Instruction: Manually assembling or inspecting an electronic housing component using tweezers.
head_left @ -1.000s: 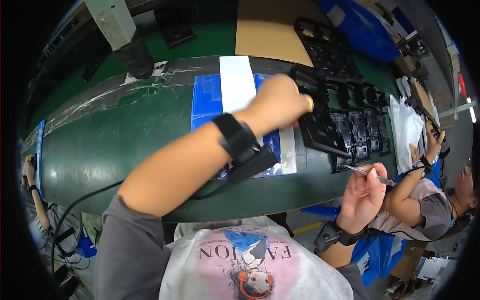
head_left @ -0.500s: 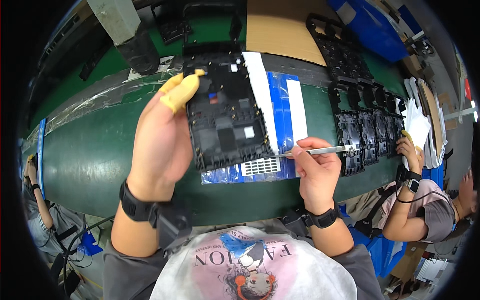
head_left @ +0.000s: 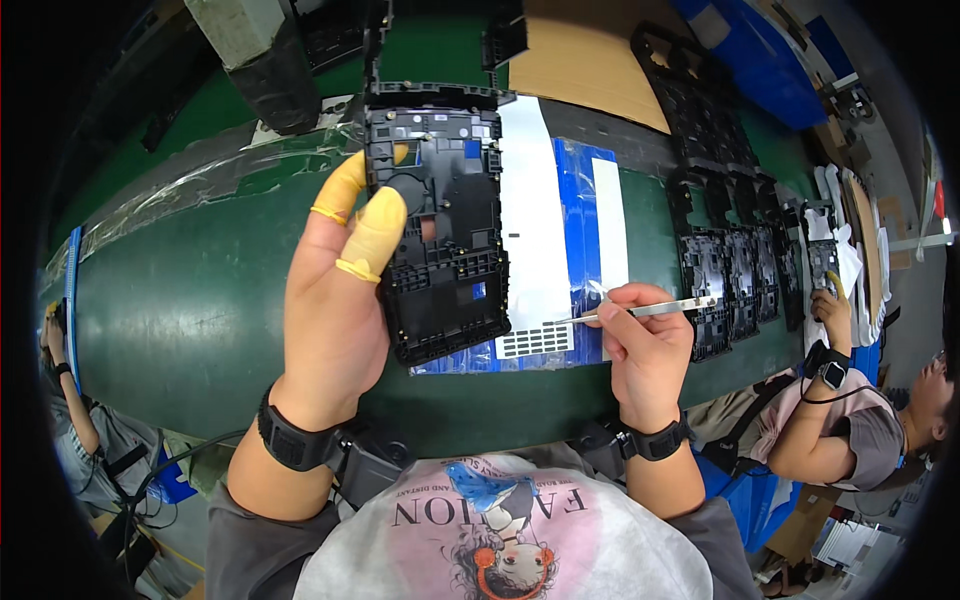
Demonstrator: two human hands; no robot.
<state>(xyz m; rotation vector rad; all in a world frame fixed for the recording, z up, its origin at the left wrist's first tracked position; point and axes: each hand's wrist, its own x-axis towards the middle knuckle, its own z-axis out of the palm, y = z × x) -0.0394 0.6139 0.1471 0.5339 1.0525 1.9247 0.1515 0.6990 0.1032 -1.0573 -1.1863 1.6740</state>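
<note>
My left hand [head_left: 335, 270] grips a black plastic housing [head_left: 450, 240] by its left side, the thumb over its ribbed inner face. Yellow finger cots cover that thumb and a finger. The housing is held above the table, with cut-outs and small brass-coloured inserts showing. In my right hand [head_left: 650, 345] is a pair of metal tweezers [head_left: 660, 308], pinched between thumb and fingers. Their tips point left, at the upper rows of small black stickers [head_left: 535, 342] on a white sheet [head_left: 545, 250]. Whether the tips hold a sticker is too small to tell.
A blue plastic-wrapped board [head_left: 583, 240] lies under the sheet on the green table [head_left: 200, 290]. Several black housings [head_left: 735, 285] stand in a row at the right. Beyond them a co-worker's hand [head_left: 832, 310] touches another housing. Cardboard [head_left: 590, 70] lies at the back.
The housing in my left hand has turned and tilted, uncovering more of the white sheet. My right hand has shifted slightly right and down with the tweezers. The co-worker's hand has moved to a housing.
</note>
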